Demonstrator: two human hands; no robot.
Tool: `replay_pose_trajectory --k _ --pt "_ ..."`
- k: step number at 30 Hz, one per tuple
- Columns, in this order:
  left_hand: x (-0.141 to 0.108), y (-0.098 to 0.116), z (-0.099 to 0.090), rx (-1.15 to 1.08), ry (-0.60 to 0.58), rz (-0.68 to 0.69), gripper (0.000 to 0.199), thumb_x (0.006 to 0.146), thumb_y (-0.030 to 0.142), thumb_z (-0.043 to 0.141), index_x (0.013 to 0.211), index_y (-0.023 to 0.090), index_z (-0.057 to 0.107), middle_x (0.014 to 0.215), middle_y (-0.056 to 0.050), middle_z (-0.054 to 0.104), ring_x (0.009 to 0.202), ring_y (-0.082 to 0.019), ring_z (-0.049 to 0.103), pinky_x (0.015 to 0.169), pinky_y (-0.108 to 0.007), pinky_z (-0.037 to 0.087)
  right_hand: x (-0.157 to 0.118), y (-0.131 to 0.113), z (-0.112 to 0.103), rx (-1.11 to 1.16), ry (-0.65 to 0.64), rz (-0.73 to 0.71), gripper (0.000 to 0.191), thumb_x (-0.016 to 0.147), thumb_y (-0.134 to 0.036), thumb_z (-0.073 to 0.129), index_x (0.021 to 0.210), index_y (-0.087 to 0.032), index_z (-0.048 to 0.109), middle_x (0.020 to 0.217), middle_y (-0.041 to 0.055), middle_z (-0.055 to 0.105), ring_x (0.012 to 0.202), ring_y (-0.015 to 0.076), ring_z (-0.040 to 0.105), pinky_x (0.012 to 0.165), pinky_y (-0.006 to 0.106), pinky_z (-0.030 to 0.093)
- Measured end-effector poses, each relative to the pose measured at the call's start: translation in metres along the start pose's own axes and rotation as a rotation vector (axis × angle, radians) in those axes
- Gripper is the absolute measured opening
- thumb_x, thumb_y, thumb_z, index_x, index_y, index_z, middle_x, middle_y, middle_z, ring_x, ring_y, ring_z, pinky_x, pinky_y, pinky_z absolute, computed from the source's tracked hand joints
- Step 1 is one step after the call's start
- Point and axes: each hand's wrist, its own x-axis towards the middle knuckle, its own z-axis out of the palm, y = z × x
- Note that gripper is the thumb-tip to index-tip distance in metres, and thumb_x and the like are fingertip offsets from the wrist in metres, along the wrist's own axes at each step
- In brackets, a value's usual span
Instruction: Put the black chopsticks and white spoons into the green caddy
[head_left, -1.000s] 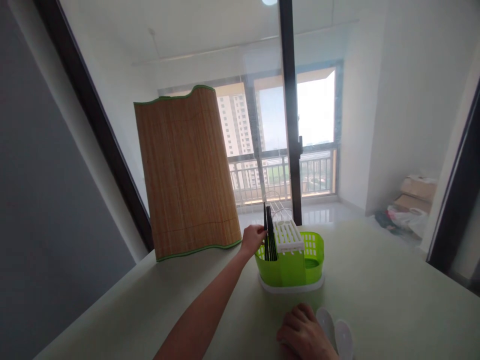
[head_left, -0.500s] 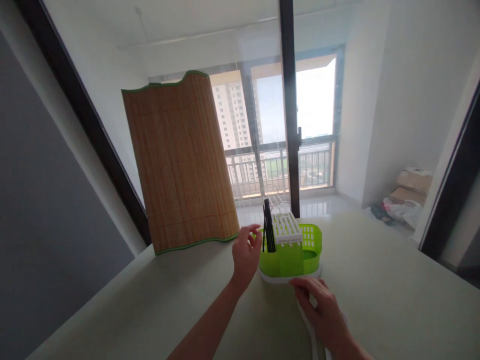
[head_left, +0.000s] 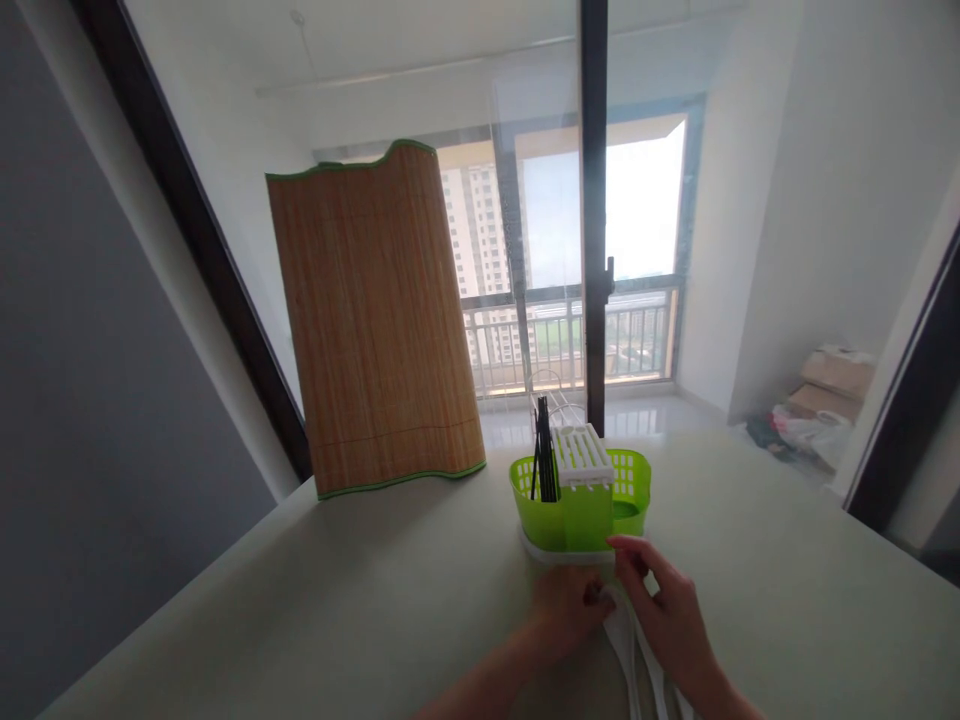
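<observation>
My left hand [head_left: 568, 605] is low over the table in front of the green basket, its fingers curled at the upper end of a white long-handled utensil [head_left: 621, 632]. Just to the right is my right hand [head_left: 671, 597], fingers bent and tips drawn together near the basket's white base; anything between them is too small to make out. More white utensils [head_left: 654, 668] lie side by side under and below the right hand, partly hidden by it. The green basket [head_left: 544, 520] has a white slotted rack [head_left: 585, 455] at its middle and black chopsticks [head_left: 545, 455] standing in its left part.
A bamboo mat [head_left: 379, 330] with green edging stands at the back left of the pale table [head_left: 315, 600]. A thin wire rack [head_left: 559, 400] is behind the basket. Beyond are a dark-framed glass door [head_left: 594, 220] and, on the right, a pile of cardboard and bags [head_left: 829, 400].
My left hand has come down from beside the chopsticks to the white utensils. My right hand has shifted slightly right and up. The view has shifted a little.
</observation>
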Motion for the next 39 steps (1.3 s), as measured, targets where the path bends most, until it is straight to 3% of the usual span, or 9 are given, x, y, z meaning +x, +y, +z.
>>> replay_pose_trajectory --k 3,7,10,13,17,20,26,33,39 --pt "-0.002 -0.002 -0.017 -0.015 -0.013 0.007 0.015 0.077 0.024 0.058 0.067 0.019 0.069 0.061 0.000 0.061 0.058 -0.016 0.054 0.053 -0.028 0.032 -0.001 0.000 0.000 -0.015 -0.011 -0.041 0.016 0.094 -0.030 0.051 0.098 -0.021 0.064 0.077 0.0002 0.064 0.066 0.0152 0.057 0.063 0.024 0.046" --pt "-0.008 0.002 -0.073 -0.056 0.107 0.037 0.022 0.083 0.031 0.056 0.068 0.017 0.063 0.060 0.003 0.056 0.057 -0.012 0.048 0.053 -0.022 0.032 -0.002 0.000 0.002 -0.027 -0.030 -0.091 0.015 0.095 -0.026 0.050 0.101 -0.023 0.063 0.082 0.0007 0.065 0.070 0.0161 0.058 0.066 0.026 0.046" --pt "-0.012 0.013 -0.130 -0.081 0.318 0.110 0.028 0.089 0.039 0.052 0.074 0.017 0.061 0.061 0.004 0.057 0.055 -0.010 0.047 0.052 -0.020 0.034 -0.004 0.000 0.004 -0.029 -0.042 -0.134 0.014 0.096 -0.025 0.049 0.101 -0.024 0.062 0.082 0.0008 0.064 0.070 0.0171 0.057 0.066 0.028 0.045" --pt "-0.011 0.026 -0.182 -0.012 0.618 0.207 0.025 0.090 0.041 0.054 0.081 0.019 0.063 0.067 0.003 0.063 0.058 -0.010 0.053 0.056 -0.020 0.038 -0.006 0.000 0.006 -0.025 -0.063 -0.177 0.013 0.097 -0.023 0.049 0.102 -0.025 0.061 0.084 0.0006 0.064 0.074 0.0179 0.057 0.068 0.029 0.045" --pt "0.009 0.029 -0.220 0.155 0.912 0.282 0.023 0.090 0.040 0.055 0.086 0.019 0.063 0.073 0.002 0.066 0.063 -0.011 0.058 0.061 -0.022 0.041 -0.007 -0.002 0.007 -0.021 -0.096 -0.239 0.015 0.096 -0.019 0.049 0.104 -0.026 0.059 0.086 0.0006 0.064 0.078 0.0179 0.058 0.071 0.030 0.046" --pt "0.036 0.017 -0.220 0.296 0.857 0.241 0.029 0.095 0.042 0.047 0.088 0.018 0.063 0.078 -0.001 0.067 0.069 -0.014 0.060 0.064 -0.025 0.040 -0.007 -0.003 0.008 -0.027 -0.101 -0.272 0.016 0.096 -0.018 0.049 0.107 -0.025 0.058 0.085 0.0007 0.064 0.076 0.0178 0.058 0.069 0.030 0.046" --pt "0.079 -0.017 -0.183 0.475 0.592 0.051 0.032 0.097 0.040 0.039 0.088 0.020 0.063 0.083 -0.004 0.068 0.073 -0.018 0.062 0.062 -0.027 0.036 -0.007 -0.005 0.010 -0.057 -0.115 -0.365 0.017 0.095 -0.014 0.048 0.105 -0.023 0.058 0.081 0.0014 0.062 0.073 0.0179 0.057 0.069 0.031 0.044" --pt "0.094 -0.033 -0.149 0.451 0.494 -0.015 0.032 0.096 0.042 0.043 0.089 0.021 0.065 0.078 -0.004 0.069 0.071 -0.018 0.063 0.058 -0.025 0.033 -0.008 -0.010 0.010 -0.080 -0.171 -0.378 0.020 0.094 -0.011 0.047 0.106 -0.023 0.058 0.081 0.0009 0.062 0.072 0.0177 0.056 0.068 0.032 0.041" --pt "0.091 -0.035 -0.146 0.392 0.473 0.008 0.025 0.092 0.036 0.052 0.109 0.023 0.063 0.077 0.001 0.069 0.069 -0.016 0.063 0.057 -0.024 0.034 -0.006 -0.010 0.009 -0.074 -0.134 -0.354 0.019 0.094 -0.012 0.047 0.104 -0.023 0.059 0.079 0.0002 0.062 0.070 0.0170 0.056 0.068 0.031 0.042"
